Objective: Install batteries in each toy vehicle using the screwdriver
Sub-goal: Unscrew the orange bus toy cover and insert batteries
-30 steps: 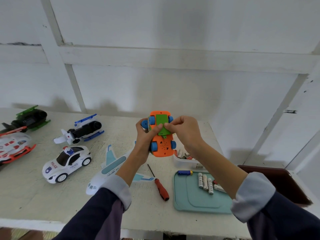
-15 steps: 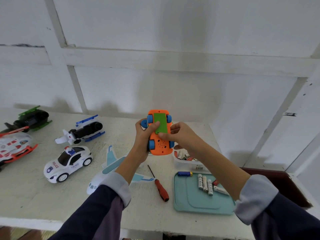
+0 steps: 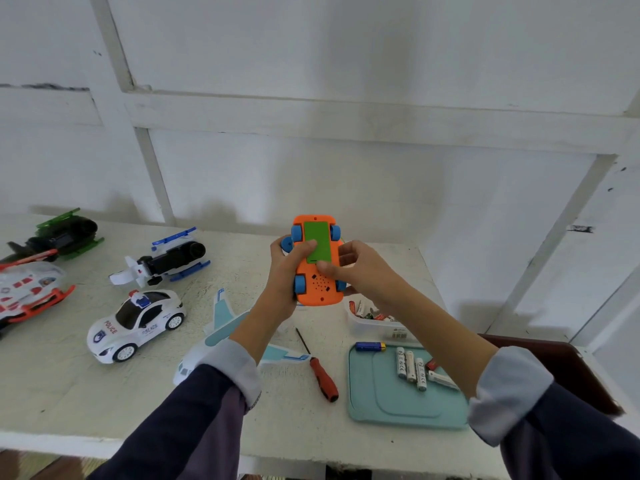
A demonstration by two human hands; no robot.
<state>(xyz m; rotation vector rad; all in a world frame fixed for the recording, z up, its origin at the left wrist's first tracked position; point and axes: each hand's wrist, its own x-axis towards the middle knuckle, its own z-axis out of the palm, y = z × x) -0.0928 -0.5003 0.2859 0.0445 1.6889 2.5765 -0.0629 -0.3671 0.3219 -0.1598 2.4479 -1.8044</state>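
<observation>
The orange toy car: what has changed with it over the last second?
The green battery cover, tilted and pinched by the right hand a second ago, now lies flush in the underside of the orange toy car, with both thumbs pressing on it. The left hand still grips the car. The screwdriver, the batteries on the tray and the other toys stayed put.

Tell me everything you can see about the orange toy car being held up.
The orange toy car looks like plastic, held underside-up above the table. Blue wheels sit at its corners, a green battery cover lies flush in place, with speaker holes below. The left hand grips its side, thumb on the cover; the right hand holds the other side.
</observation>
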